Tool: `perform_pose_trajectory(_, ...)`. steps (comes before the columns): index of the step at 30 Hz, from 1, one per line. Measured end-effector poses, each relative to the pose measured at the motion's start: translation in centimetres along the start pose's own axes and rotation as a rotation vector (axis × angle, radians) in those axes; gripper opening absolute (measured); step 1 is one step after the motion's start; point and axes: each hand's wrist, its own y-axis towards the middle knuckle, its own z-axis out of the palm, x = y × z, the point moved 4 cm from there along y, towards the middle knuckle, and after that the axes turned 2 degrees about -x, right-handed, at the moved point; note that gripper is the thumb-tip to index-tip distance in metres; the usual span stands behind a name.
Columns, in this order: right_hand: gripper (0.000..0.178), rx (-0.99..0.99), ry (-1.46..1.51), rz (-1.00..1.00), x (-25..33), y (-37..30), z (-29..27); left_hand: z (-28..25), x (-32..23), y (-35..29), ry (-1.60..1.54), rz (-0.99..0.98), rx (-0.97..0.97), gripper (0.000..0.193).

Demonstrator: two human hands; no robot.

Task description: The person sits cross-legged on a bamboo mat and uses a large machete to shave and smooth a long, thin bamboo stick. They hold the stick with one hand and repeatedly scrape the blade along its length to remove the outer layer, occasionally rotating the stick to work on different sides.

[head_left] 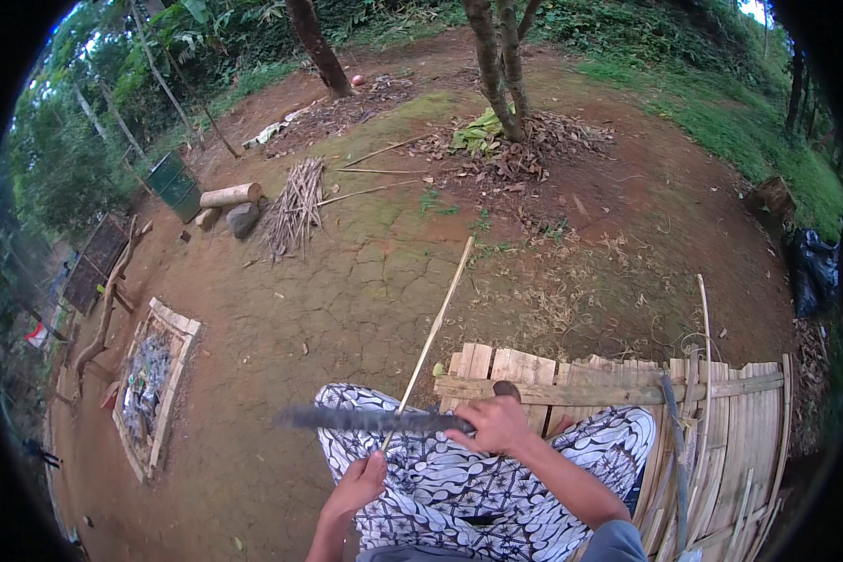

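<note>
My right hand [496, 426] is closed round the handle of a machete [365, 419]. Its dark blade reaches left across my lap, the tip slightly blurred, and the rounded handle end shows above my fist. My left hand [358, 484] is closed on the lower end of a long, thin pale wooden stick [440, 318]. That stick slants up and away to the right over the ground. The blade crosses it just above my left fingers; whether they touch I cannot tell. Beneath both hands are my legs in patterned black-and-white trousers [440, 478].
At right lies a split-bamboo platform [721, 450], with a grey strip [676, 459] and an upright thin stick [704, 328]. Farther off are a twig pile [295, 206], a cut log [230, 195], a green drum [173, 184] and a tree [496, 70]. A framed pit [150, 384] holds litter at left.
</note>
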Motion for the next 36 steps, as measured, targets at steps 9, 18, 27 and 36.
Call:
perform_pose_trajectory(9, 0.047, -0.079, 0.015, 1.011, -15.0, -1.5, -1.4, -5.7, 3.3, -4.6, 0.425, 0.049, -0.037, 0.047)
perform_pose_trajectory(18, 0.049, 0.003, 0.116, 0.967, -8.8, -0.7, -1.0, -0.5, -2.5, -3.7, 0.020, 0.076, 0.214, 0.054)
perform_pose_trajectory(27, 0.050, -0.230, 0.623, 1.124, -11.7, -3.1, 1.5, -2.1, -1.8, -2.7, 0.261, 0.128, -0.050, 0.064)
perform_pose_trajectory(36, 0.037, -0.105, 0.397, 0.678, -7.0, -1.6, 1.5, -0.4, -2.7, 0.4, 0.228, 0.152, -0.072, 0.064)
